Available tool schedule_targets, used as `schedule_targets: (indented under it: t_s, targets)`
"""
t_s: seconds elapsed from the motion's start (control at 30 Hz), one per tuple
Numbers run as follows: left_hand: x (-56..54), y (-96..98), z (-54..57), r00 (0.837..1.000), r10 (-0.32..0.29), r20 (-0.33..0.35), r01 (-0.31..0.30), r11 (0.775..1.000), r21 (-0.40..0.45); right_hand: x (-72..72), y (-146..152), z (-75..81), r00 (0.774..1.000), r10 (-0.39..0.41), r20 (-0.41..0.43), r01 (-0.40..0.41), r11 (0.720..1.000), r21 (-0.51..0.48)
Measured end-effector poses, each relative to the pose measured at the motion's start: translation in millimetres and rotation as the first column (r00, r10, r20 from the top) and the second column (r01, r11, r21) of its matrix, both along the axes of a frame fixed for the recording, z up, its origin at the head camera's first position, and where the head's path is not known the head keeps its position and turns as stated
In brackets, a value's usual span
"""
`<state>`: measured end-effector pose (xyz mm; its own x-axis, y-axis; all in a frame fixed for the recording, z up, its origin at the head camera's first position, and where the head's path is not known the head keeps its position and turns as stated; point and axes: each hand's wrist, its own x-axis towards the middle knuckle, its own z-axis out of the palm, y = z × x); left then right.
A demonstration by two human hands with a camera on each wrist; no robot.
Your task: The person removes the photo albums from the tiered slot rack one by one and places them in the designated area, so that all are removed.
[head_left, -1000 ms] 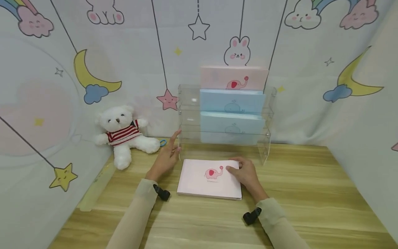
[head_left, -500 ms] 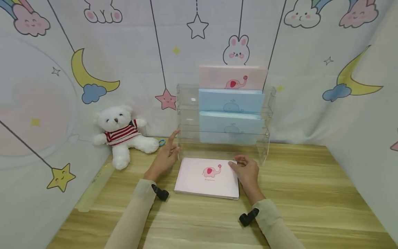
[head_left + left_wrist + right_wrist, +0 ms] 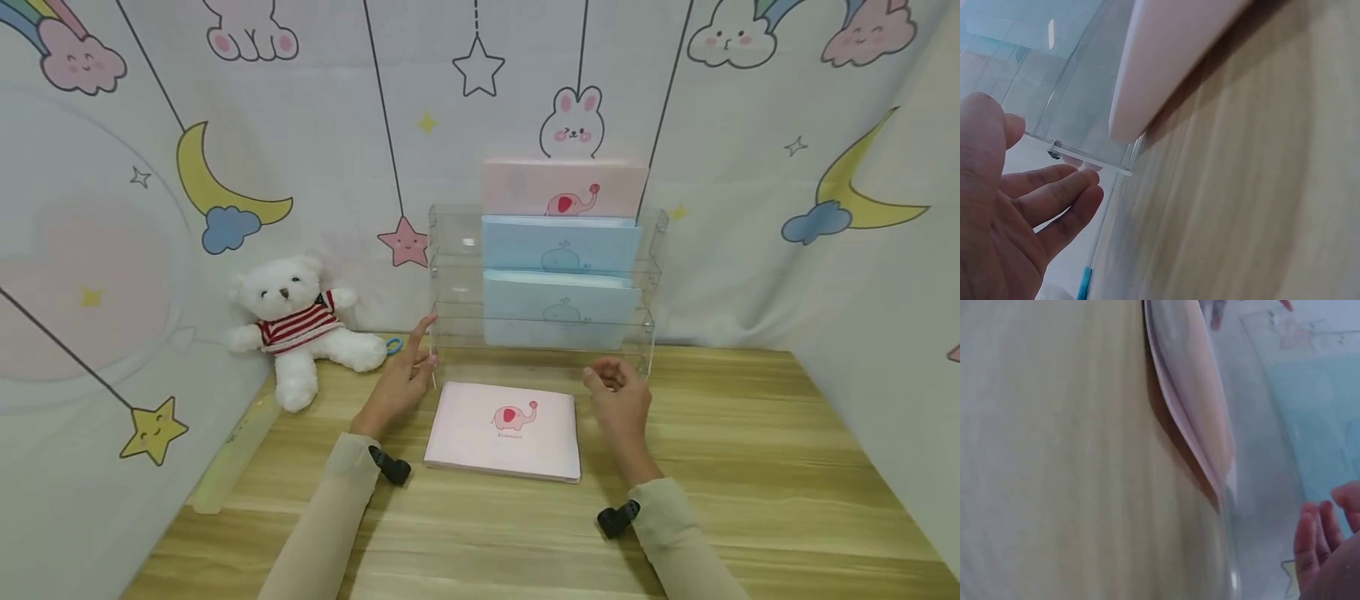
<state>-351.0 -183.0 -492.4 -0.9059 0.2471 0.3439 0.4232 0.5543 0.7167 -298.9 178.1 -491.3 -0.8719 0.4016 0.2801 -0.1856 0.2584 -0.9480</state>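
My left hand is at the left side of a clear acrylic rack. In the left wrist view the fingertips touch the rack's side panel, fingers mostly straight. A pink notebook with an elephant on its cover lies flat on the table before the rack. To the right of it hovers my right hand, fingers loosely bent and holding nothing. A small gap parts this hand from the notebook. The right wrist view shows the notebook's edge apart from my fingers.
In the rack's tiers stand another pink elephant notebook and two blue whale ones, an upper and a lower. A white teddy bear sits at the left, near a blue loop. A translucent yellowish strip lies along the left edge.
My right hand has let go of the pink notebook's right edge and moved off to the right. The left hand stays at the rack's side.
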Motion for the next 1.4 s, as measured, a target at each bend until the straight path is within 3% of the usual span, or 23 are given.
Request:
schedule_targets:
  t_s: [0.23,0.47,0.63,0.83,1.0,1.2,1.4]
  targets:
    - [-1.3,-0.1,-1.8,1.000,-0.010,0.018,0.010,1.000,0.014,3.6,11.1,21.2,0.995,0.099,0.006,-0.099,0.993,0.064]
    - [-0.7,-1.3,-1.9,0.999,0.005,0.035,-0.006,1.000,0.022,10.0,30.3,52.5,0.978,0.185,-0.101,-0.166,0.971,0.173]
    - [0.8,-0.9,-1.7,0.999,0.000,0.045,-0.001,1.000,0.019,9.4,43.3,65.4,0.968,0.217,-0.123,-0.171,0.937,0.306]
    - [1.2,-2.2,-2.4,0.999,0.013,0.044,-0.014,0.999,0.034,-8.5,58.4,87.2,0.966,0.222,-0.136,-0.133,0.870,0.475]
    - [-0.1,-2.8,-3.9,0.999,0.009,0.049,-0.010,0.999,0.030,-20.9,69.7,105.4,0.962,0.260,-0.082,-0.178,0.827,0.534]
    - [-2.3,-1.7,-3.0,0.999,0.004,0.047,-0.005,1.000,0.027,-32.4,78.6,115.8,0.940,0.340,-0.001,-0.282,0.781,0.557]
    - [-1.4,0.9,-2.9,0.999,-0.002,0.033,0.000,0.999,0.039,-43.6,83.8,124.5,0.909,0.408,0.083,-0.392,0.774,0.496]
